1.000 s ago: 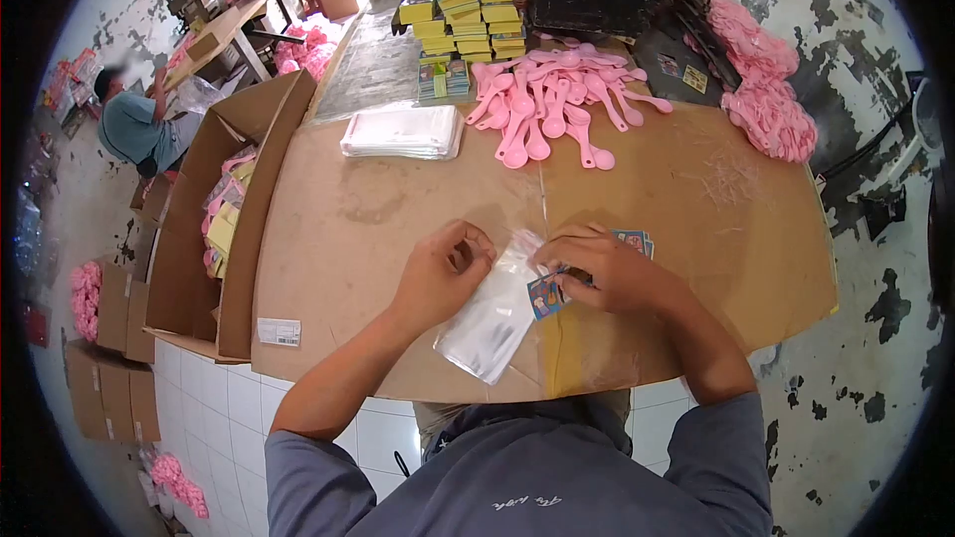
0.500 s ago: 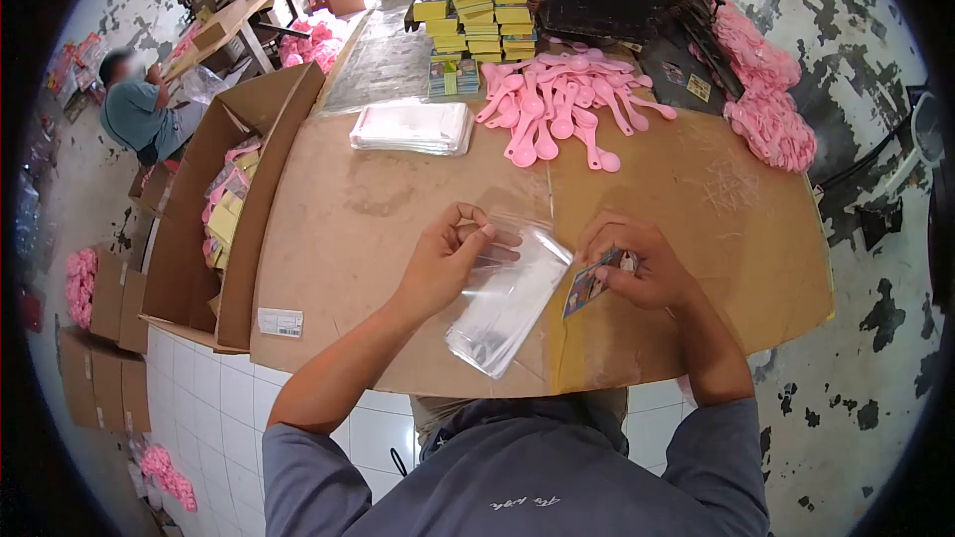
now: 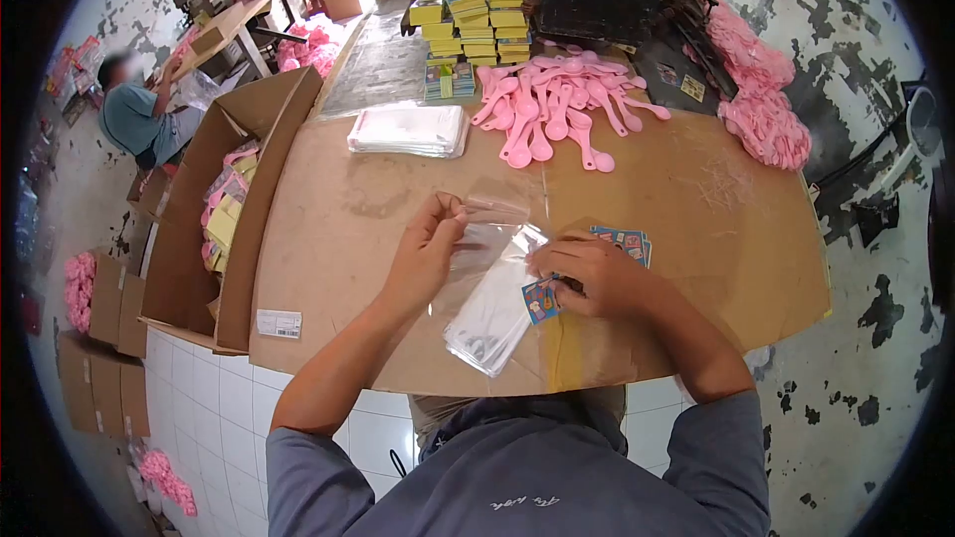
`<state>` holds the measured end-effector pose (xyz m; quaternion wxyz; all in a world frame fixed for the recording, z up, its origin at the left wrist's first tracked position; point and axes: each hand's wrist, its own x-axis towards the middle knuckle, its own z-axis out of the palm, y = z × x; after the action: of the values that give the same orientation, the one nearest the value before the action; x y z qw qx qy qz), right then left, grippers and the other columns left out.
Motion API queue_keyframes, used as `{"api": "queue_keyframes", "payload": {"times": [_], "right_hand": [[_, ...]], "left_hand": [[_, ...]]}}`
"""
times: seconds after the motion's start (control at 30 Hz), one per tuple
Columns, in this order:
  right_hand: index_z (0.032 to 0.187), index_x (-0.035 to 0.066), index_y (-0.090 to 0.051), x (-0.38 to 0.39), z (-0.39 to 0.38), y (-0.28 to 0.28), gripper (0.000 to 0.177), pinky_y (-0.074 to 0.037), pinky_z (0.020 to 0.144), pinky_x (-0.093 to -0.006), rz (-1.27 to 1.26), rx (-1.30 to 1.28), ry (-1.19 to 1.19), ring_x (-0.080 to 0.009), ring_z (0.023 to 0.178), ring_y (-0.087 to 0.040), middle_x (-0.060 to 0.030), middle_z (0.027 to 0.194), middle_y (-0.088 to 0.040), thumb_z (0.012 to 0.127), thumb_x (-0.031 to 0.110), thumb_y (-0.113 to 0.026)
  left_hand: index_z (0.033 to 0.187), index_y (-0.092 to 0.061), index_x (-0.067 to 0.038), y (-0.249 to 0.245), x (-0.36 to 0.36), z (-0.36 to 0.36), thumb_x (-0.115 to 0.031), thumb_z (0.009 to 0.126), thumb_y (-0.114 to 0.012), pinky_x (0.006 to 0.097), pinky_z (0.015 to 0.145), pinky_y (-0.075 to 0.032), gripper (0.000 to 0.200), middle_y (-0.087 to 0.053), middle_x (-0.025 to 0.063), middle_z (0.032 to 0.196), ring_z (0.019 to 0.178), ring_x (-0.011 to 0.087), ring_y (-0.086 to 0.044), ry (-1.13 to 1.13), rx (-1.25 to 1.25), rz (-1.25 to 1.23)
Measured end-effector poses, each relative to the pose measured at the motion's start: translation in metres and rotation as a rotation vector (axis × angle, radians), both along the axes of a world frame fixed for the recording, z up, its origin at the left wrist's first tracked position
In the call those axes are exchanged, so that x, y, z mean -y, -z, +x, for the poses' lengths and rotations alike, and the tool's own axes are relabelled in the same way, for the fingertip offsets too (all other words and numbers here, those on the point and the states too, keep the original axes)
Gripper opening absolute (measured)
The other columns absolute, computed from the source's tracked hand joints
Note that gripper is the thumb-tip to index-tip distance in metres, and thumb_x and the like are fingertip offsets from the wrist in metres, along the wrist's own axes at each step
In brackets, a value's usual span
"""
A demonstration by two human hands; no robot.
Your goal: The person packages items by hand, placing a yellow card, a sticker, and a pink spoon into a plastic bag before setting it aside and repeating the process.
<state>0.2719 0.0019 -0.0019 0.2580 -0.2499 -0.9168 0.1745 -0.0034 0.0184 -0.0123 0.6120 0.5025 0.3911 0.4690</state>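
Observation:
My left hand (image 3: 430, 244) pinches the upper edge of a clear plastic bag (image 3: 494, 209), lifted at the top of a stack of clear bags (image 3: 487, 318) on the cardboard-covered table. My right hand (image 3: 587, 273) is closed on a small blue printed card (image 3: 540, 301), which hangs over the right side of the bag stack. Behind my right hand, more blue printed cards (image 3: 635, 242) lie on the table, partly hidden by it. Farther back are a heap of pink plastic spoons (image 3: 557, 104) and a second pile of clear bags (image 3: 408, 129).
Yellow-edged card stacks (image 3: 473, 25) stand at the back. An open cardboard box (image 3: 269, 179) with pink and yellow packets is at the left. Pink bundles (image 3: 761, 109) hang beyond the right edge. A person (image 3: 139, 114) sits at far left.
My right hand has moved left with the card, from beside the bag stack to over its edge. My left hand has shifted slightly left and up, raising the bag's edge.

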Motion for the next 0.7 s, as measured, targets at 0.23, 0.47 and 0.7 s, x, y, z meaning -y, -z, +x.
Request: {"api": "queue_keyframes", "payload": {"times": [0.23,0.47,0.7], "right_hand": [[0.095,0.006,-0.065,0.007,0.001,-0.021,0.024,-0.050,0.095,-0.0430,0.055,-0.106,0.029,-0.0294,0.103,-0.067,-0.0088,0.104,-0.069,0.072,0.002,-0.071],[0.094,0.004,-0.063,0.005,-0.005,-0.013,0.024,-0.053,0.090,-0.0429,0.166,-0.086,-0.043,-0.0306,0.100,-0.067,-0.0111,0.103,-0.069,0.072,0.002,-0.071],[0.101,0.002,-0.063,0.001,-0.005,0.001,0.024,-0.055,0.087,-0.0433,0.096,0.013,-0.025,-0.0341,0.093,-0.068,-0.0158,0.100,-0.069,0.078,0.006,-0.070]], "left_hand": [[0.110,-0.047,-0.011,-0.016,0.006,0.009,-0.017,0.106,-0.048,0.0389,0.083,-0.060,0.007,-0.054,0.0010,0.092,0.082,0.0143,-0.064,0.096,0.245,-0.222],[0.112,-0.046,-0.012,-0.002,0.005,0.013,-0.017,0.108,-0.047,0.0401,0.081,-0.060,0.007,-0.058,0.0045,0.098,0.093,0.0187,-0.069,0.200,0.155,-0.215],[0.109,-0.051,-0.010,0.010,0.005,0.011,-0.014,0.107,-0.048,0.0263,0.084,-0.052,0.006,-0.064,0.0059,0.100,0.096,0.0154,-0.067,0.171,-0.176,0.001]]}}
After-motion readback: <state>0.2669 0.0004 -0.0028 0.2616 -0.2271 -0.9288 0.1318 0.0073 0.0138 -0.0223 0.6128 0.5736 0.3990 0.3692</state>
